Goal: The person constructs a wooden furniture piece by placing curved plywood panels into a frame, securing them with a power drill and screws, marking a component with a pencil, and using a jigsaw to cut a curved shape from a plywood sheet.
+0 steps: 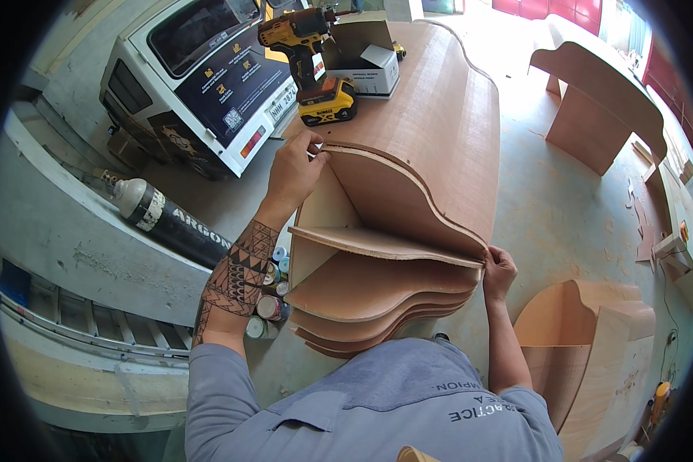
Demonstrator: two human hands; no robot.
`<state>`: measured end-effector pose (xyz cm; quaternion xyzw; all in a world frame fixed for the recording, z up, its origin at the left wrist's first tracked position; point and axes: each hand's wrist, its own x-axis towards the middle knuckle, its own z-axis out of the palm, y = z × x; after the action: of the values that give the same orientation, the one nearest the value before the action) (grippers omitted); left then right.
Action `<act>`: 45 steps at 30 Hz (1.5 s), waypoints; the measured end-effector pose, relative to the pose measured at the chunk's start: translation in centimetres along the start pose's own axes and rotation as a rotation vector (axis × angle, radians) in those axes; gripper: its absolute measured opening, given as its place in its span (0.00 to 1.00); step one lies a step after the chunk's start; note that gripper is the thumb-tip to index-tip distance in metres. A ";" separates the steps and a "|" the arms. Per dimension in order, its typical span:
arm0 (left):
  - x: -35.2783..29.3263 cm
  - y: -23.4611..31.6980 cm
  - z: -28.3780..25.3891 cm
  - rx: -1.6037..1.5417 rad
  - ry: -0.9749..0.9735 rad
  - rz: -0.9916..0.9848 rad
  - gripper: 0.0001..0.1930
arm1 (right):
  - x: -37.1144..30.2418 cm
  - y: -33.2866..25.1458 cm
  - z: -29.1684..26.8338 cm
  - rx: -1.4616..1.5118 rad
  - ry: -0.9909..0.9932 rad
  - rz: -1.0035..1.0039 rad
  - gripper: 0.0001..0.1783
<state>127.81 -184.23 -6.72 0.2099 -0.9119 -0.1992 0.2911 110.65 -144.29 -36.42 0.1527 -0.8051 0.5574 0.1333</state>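
In front of me stands a plywood unit [431, 100] with a wavy curved top and several wavy-edged shelves [377, 281] one below another. My left hand [296, 165] is closed at the upper left corner of its front edge, thumb and fingers pinching the top plywood panel [385, 165]. Lower down, at the right end of that same edge, my right hand [501, 271] has its fingers bent round the panel's corner; its fingertips are partly hidden. Standing on the unit just beyond my left hand is a yellow and black cordless drill [308, 69], upright on its battery.
An open cardboard box [373, 73] sits beside the drill. Leftward are a white van [185, 77], a gas cylinder [165, 215], several paint cans [269, 308] and a ladder [92, 319]. Other curved plywood pieces stand at the far right [593, 115] and near right [593, 346].
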 end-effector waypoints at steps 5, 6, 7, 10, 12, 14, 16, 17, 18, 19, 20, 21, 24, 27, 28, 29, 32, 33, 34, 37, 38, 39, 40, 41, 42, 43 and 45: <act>0.4 0.1 0.1 0.053 0.002 -0.029 0.14 | -0.4 -1.9 0.2 0.024 0.049 0.031 0.08; 0.6 0.3 0.1 0.071 -0.004 -0.028 0.14 | -0.4 -1.5 0.3 0.023 0.050 0.032 0.08; 0.6 0.5 0.2 0.070 -0.005 -0.028 0.14 | -0.4 -1.1 0.4 0.014 0.061 0.015 0.09; 0.4 0.3 0.5 0.071 0.022 0.011 0.12 | -0.5 -0.5 0.6 -0.004 0.061 0.006 0.09; 0.2 -0.5 1.0 0.041 0.126 0.166 0.10 | -0.4 -0.5 0.6 -0.014 0.054 0.014 0.09; 0.2 -0.7 1.1 0.044 0.112 0.168 0.09 | -0.5 -0.6 0.8 0.025 0.060 0.031 0.08; 0.2 -0.7 1.1 0.047 0.098 0.172 0.09 | -0.5 -0.4 0.9 0.018 0.068 0.048 0.08; 0.3 -0.7 1.1 0.051 0.096 0.166 0.09 | -0.5 -0.3 0.9 0.012 0.075 0.065 0.08; 0.3 -0.6 1.0 0.056 0.092 0.160 0.09 | -0.5 -0.4 0.9 0.012 0.078 0.066 0.08; 0.2 -0.5 1.0 0.055 0.091 0.163 0.09 | -0.6 -0.5 1.0 0.011 0.087 0.050 0.08; 0.0 -0.4 1.0 0.050 0.094 0.141 0.09 | -0.6 -0.7 1.0 0.010 0.096 0.034 0.08; 0.0 -0.2 0.9 0.044 0.097 0.121 0.09 | -0.6 -0.7 1.0 0.009 0.101 0.035 0.08; 0.2 0.0 1.0 0.098 0.107 0.158 0.09 | -0.6 -0.6 1.1 -0.015 0.117 0.016 0.08; 0.5 0.1 0.7 0.102 0.087 0.155 0.09 | -0.6 -0.6 1.1 -0.034 0.112 -0.009 0.07; 0.5 0.2 0.6 0.100 0.087 0.156 0.09 | -0.5 -0.6 1.1 -0.035 0.110 -0.008 0.07; 0.6 0.2 0.6 0.074 0.062 0.121 0.09 | -0.5 -0.6 1.0 -0.037 0.108 -0.007 0.07; 0.6 0.3 0.4 0.056 0.025 0.071 0.10 | -0.5 -0.1 1.3 -0.018 0.114 -0.004 0.07; 0.6 0.1 0.5 0.063 0.015 0.048 0.10 | -0.5 -0.1 1.2 -0.021 0.117 -0.001 0.07; 0.6 -0.3 0.6 0.061 0.011 0.051 0.10 | -0.5 -0.1 1.2 -0.023 0.117 -0.006 0.06; 1.2 -1.4 1.3 0.048 0.043 0.178 0.09 | -0.4 -0.2 1.3 -0.025 0.122 -0.039 0.06; 1.4 -1.9 1.1 0.048 0.060 0.166 0.10 | -0.3 -0.3 1.4 -0.018 0.120 -0.075 0.05; 1.6 -2.2 1.2 0.042 0.071 0.157 0.10 | -0.2 -0.9 1.7 -0.046 0.112 -0.085 0.05; 1.7 -2.0 1.0 0.057 0.057 0.161 0.10 | -0.2 -0.8 2.0 -0.060 0.137 -0.123 0.05; 1.8 -2.1 0.8 0.072 0.046 0.162 0.10 | -0.3 -1.0 2.0 -0.065 0.149 -0.115 0.05; 1.8 -2.0 0.3 0.075 0.046 0.175 0.10 | -0.4 -1.0 2.4 -0.039 0.170 -0.111 0.05; 1.8 -1.8 0.2 0.075 0.044 0.187 0.09 | -0.5 -1.2 2.5 -0.057 0.188 -0.101 0.05; 1.7 -1.4 0.3 0.057 0.024 0.127 0.10 | -0.8 -1.4 2.6 -0.015 0.193 0.028 0.05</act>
<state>126.72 -186.17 -6.91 0.1620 -0.9251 -0.1517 0.3081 111.84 -147.09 -36.42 0.0862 -0.7948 0.5652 0.2034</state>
